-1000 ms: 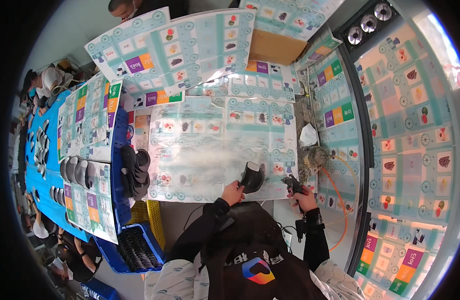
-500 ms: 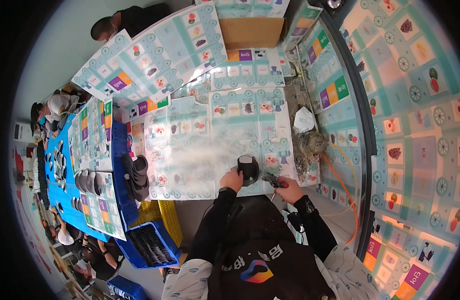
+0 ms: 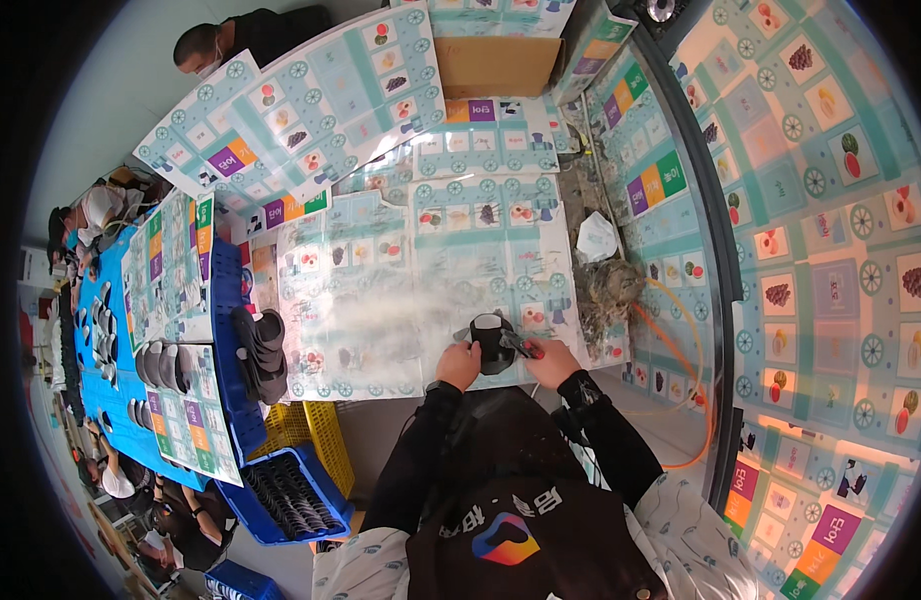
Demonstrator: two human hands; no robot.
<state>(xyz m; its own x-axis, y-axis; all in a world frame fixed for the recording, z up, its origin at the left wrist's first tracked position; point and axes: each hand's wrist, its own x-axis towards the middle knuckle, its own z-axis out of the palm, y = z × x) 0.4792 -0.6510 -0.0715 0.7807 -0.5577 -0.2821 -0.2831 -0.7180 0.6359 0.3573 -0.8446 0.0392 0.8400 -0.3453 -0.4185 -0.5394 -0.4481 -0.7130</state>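
Note:
My left hand (image 3: 460, 366) has its fingers closed on the near left side of a dark, rounded, cup-like piece (image 3: 494, 352) with a pale patch at its top. The piece is held over the near edge of a paper-covered table (image 3: 346, 325). In my right hand (image 3: 554, 364) is a spray gun (image 3: 522, 346), a dark metal tool whose front end points left, right beside the piece. Whether it touches the piece I cannot tell. White residue spreads over the printed sheets left of my hands.
Dark curved pieces (image 3: 261, 350) are stacked by a blue crate (image 3: 231, 330) on the left. A blue basket (image 3: 296, 495) of dark pieces and a yellow basket (image 3: 326, 445) stand below. An orange hose (image 3: 708, 420) hangs at right. Other people work beyond the printed panels.
My right hand has moved left with the spray gun, bringing its front end up to the dark piece. My left hand still holds the piece in nearly the same place.

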